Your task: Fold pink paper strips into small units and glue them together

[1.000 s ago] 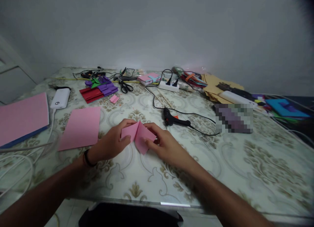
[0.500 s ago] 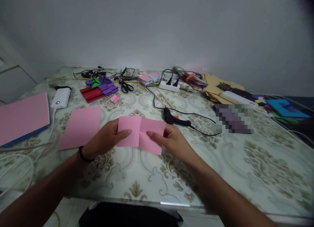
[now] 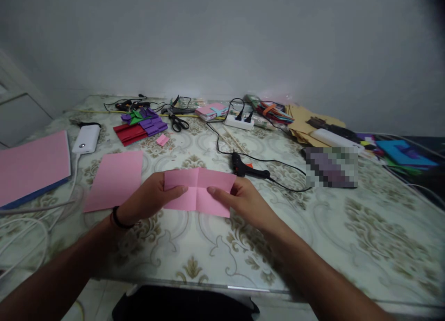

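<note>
A creased pink sheet of paper (image 3: 197,193) is stretched between my hands just above the table, with one fold line running up its middle and another across it. My left hand (image 3: 153,196) is closed on its left edge, thumb on the front and fingers behind. On the right edge my right hand (image 3: 239,196) pinches it the same way, its fingers mostly hidden. A larger pink sheet (image 3: 114,179) lies flat beside my left wrist. Beyond my right hand rests a black glue gun (image 3: 250,168) with its cord.
Left are a white power bank (image 3: 86,138) and a pink paper stack (image 3: 34,166). Behind lie folded red and purple papers (image 3: 153,125), scissors (image 3: 179,122) and a white power strip (image 3: 239,122). A blurred-out object (image 3: 330,168) lies right. The table's front edge (image 3: 194,284) is near me.
The pink paper has opened flatter between my hands, and its left half now shows the crosswise crease. My left hand has shifted slightly outward; both hands keep their hold.
</note>
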The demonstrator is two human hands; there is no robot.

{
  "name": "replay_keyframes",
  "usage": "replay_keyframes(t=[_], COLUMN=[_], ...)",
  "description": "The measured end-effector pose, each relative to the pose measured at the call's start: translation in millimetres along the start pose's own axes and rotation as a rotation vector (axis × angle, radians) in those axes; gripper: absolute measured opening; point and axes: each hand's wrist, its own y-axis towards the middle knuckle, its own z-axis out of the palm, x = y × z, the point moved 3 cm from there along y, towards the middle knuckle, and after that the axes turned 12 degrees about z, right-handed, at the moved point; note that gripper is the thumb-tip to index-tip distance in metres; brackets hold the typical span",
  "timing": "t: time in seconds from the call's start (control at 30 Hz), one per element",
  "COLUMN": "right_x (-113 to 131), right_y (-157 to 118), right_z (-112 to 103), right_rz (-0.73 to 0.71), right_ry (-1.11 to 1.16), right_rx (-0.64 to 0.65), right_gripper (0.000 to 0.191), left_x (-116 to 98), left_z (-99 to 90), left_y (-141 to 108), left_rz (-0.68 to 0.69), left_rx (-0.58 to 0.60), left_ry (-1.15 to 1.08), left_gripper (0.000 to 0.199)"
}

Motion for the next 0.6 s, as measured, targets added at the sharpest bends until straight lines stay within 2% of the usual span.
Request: replay_keyframes(t=[0.1, 0.27, 0.33, 0.47, 0.6], right_x=[3, 4, 4, 8, 13], right_y=[0, -2, -3, -5, -7], right_z=[-3, -11, -13, -12, -10], right_rz=[-0.022, -0.118, -0.140, -0.176, -0.181], right_ry=[0.030, 0.028, 0.074, 0.212, 0.314], right_rx=[0.010, 0.047, 0.083, 0.194, 0.241], right_gripper=[0.029, 0.019, 0.023, 0.036, 0.044], left_x=[-4, -13, -15, -18, -21], left_z=[-4.0, -11.1, -13.1, -13.8, -12.3], left_y=[1, 0, -1, -2, -4], left_rz=[0.118, 0.257, 0.300, 0.404, 0.372], left_rx=[0.003, 0.093, 0.123, 0.191, 0.163], left_ry=[-0.068, -0.083, -0.118, -0.197, -0.309], left_gripper=[0.023, 0.018, 0.025, 0.051, 0.051])
